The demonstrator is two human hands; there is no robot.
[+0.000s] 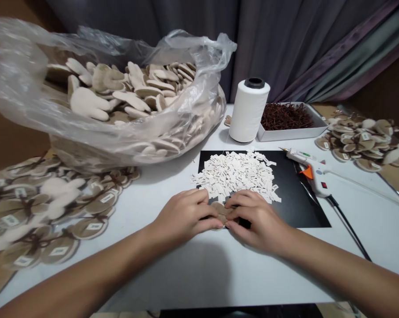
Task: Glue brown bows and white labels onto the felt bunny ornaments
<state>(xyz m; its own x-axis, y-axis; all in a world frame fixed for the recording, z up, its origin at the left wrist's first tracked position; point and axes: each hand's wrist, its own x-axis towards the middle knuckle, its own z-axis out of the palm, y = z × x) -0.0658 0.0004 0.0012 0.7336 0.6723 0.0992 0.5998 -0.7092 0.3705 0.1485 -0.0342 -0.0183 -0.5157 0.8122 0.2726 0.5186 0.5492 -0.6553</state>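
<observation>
Between both hands, low over the white table, is a small brown felt bunny-shaped piece (pixel 220 211), partly hidden by fingers. My left hand (pixel 189 212) pinches its left side with curled fingers. On the right side, my right hand (pixel 255 218) grips it with thumb and fingertips. Just beyond the hands, a heap of small white printed labels (pixel 237 174) lies on a black sheet (pixel 302 203). A white glue gun (pixel 310 170) with an orange trigger rests at the sheet's right edge.
A clear plastic bag (pixel 206 101) full of felt bunny pieces stands at back left. Labelled pieces with brown bows (pixel 58 251) spread along the left. Behind the labels are a white thread cone (pixel 248 112) and a box (pixel 294 134) of brown bows. More labelled pieces (pixel 365 137) lie far right.
</observation>
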